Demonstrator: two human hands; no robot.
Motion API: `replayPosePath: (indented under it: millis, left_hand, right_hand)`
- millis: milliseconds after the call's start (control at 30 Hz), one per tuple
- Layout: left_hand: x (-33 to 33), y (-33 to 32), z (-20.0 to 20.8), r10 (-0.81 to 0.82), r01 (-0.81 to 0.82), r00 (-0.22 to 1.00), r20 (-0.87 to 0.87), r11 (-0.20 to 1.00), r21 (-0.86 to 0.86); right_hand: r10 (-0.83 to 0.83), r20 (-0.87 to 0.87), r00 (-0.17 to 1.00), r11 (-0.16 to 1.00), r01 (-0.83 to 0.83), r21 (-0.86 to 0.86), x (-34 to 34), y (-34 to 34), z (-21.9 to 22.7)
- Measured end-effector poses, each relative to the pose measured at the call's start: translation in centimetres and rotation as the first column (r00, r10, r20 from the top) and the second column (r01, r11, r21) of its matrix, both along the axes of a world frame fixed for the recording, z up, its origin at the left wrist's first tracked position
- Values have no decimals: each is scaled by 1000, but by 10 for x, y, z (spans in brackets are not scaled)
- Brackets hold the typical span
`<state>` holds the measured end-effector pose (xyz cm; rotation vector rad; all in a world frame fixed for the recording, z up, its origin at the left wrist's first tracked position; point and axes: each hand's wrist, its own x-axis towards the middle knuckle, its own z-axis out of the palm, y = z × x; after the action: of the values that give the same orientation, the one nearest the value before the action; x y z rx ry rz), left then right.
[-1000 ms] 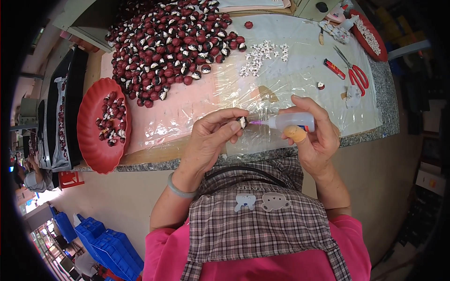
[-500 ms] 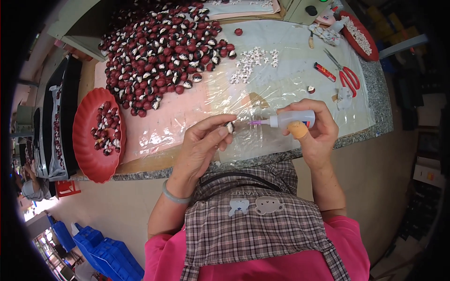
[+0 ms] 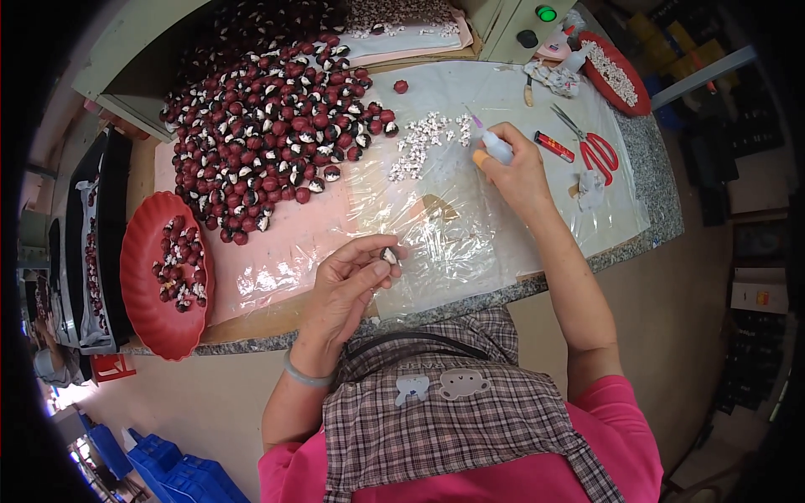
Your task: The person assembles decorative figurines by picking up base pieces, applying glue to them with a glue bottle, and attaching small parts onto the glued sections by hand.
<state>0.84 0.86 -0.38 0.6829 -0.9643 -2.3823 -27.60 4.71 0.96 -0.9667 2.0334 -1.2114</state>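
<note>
The small black-and-white ball sits in the left hand, pinched at the fingertips, on the near right side of the big heap of dark red, black and white balls and well apart from it. The right hand is to the right of the heap, closed around a squeeze bottle whose purple nozzle points up and away from the person, near a scatter of white bits; whether the nozzle touches anything, I cannot tell.

Counts: one ball in the fingers, one bottle, and one loose ball just right of the heap. Farther right of it lie one pair of red-handled scissors, one red tube and two crumpled tissues — one far, one near. There are two red dishes: a scalloped one with balls, near and left of the heap, and another with white bits, far to its right. The heap itself is too dense to count.

The left forearm, with one bracelet, is bent close to the body; the right arm reaches forward — farther from the body than the left.
</note>
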Motion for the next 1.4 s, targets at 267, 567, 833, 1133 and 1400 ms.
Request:
replayPosePath:
  millis: [267,567,833,1133,1400]
  left_hand:
    - [-1,0,0,9,-8,1000,-25,1000,17]
    - [-1,2,-2,12,-12,1000,-12,1000,20]
    - [-6,6,1,-6,11,999,43,991,-131]
    - [-6,18,12,-11,51,988,152,964,-260]
    - [-6,23,11,12,76,977,215,914,-399]
  right_hand:
    - [285,-601,746,957,-259,132,-2,-11,7]
    - [358,-552,753,908,-418,19,3,0,9]
    - [365,455,812,930,-294,-221,50,29,38]
    - [341,423,839,939,-288,-188,95,55,35]
    - [345,101,933,930,-325,-172,105,61,19]
